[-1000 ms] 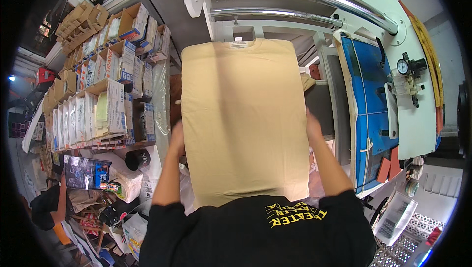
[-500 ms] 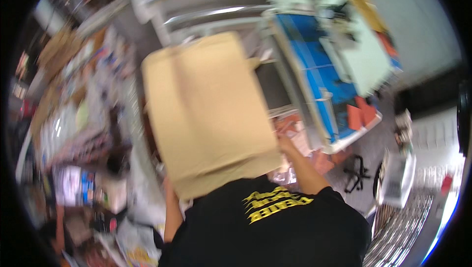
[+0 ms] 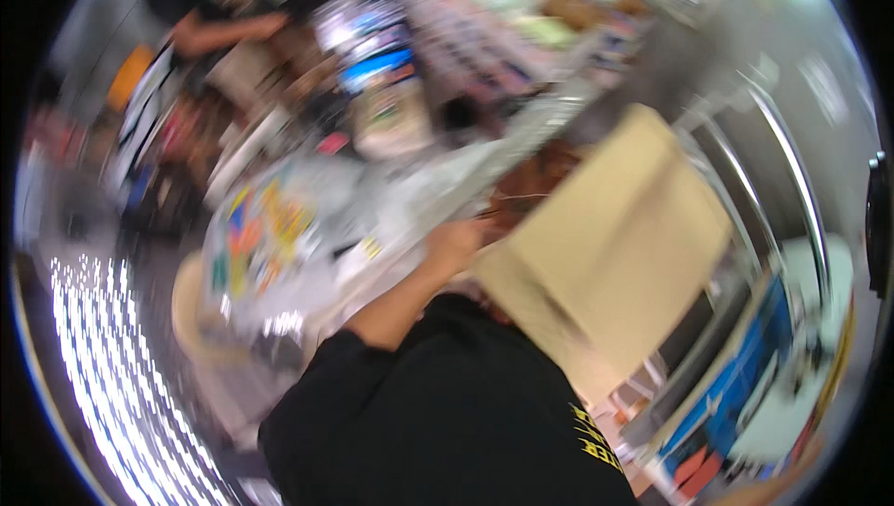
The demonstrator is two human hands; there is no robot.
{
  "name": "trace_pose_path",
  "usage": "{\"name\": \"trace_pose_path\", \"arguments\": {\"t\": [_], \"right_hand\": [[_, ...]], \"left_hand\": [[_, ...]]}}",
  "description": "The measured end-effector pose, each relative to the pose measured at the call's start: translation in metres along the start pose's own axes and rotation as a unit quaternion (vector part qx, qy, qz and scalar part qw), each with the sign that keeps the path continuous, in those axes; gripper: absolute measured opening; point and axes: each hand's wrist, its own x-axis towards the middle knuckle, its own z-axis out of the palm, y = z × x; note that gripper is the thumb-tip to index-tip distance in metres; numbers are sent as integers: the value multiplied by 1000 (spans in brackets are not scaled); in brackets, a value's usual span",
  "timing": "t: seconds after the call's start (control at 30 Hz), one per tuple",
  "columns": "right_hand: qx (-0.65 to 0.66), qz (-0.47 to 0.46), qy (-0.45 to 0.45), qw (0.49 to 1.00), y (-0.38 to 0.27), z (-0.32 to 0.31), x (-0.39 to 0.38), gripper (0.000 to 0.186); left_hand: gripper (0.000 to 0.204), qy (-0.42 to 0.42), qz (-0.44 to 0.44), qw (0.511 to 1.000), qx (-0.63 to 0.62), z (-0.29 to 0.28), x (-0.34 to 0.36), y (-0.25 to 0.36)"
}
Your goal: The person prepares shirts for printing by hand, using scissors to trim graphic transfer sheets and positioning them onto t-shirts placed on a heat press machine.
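Currently left hand [image 3: 453, 243] has its fingers pinched on the near-left edge of the tan garment [image 3: 610, 236], whose long axis runs up-right from that grip; right hand hidden, its state can't be told.

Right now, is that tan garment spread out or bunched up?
Spread out: the tan garment hangs as one flat, smooth panel. The left hand grips its edge; the right hand is hidden.

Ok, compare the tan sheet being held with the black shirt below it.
The tan sheet is pale, plain, flat and held up, tilted; the black shirt is dark, worn on the body, and has yellow print near its lower right. The left hand grips the sheet's edge, not the shirt. Both look blurred.
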Motion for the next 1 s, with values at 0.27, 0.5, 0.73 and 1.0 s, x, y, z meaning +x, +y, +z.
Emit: {"name": "trace_pose_path", "arguments": {"t": [0.27, 0.5, 0.73, 1.0], "right_hand": [[-8, 3, -60, 998, 6, 61, 17, 21], [8, 13, -59, 998, 9, 70, 18, 24], [8, 12, -40, 999, 16, 57, 25, 27], [19, 7, 4, 1000, 37, 28, 38, 32]], "left_hand": [[21, 298, -11, 941, -159, -116, -86, -16], [47, 229, -505, 818, 154, -257, -182, -233], [62, 100, -434, 887, 124, -222, -203, -267], [41, 87, -438, 892, 68, -223, -207, -284]]}}
